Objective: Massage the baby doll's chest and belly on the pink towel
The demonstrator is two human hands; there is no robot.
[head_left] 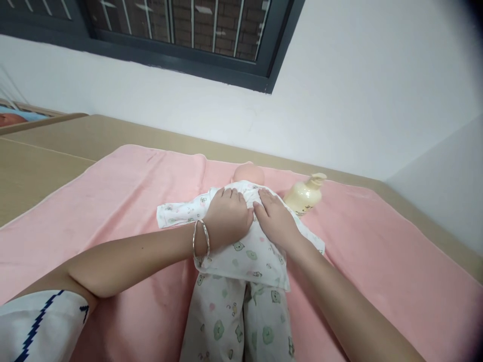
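Observation:
A baby doll [249,174] lies on a pink blanket, its bald head partly showing above the collar. It wears a white pyjama top [245,264] printed with small green and pink figures, and matching pyjama trousers [219,322]. My left hand [228,216], with a silver bangle at the wrist, is closed on the top's upper chest, its fingertips hidden. Beside it my right hand [277,221] lies flat on the other side of the chest, fingers stretched out. The cloth is wrinkled between the two hands near the collar.
A pale yellow pump bottle [305,196] stands on the pink blanket [362,236], just right of the doll's shoulder. The blanket covers a wooden surface [113,131] against a white wall [358,90]. A dark-framed window [181,50] with bars is above.

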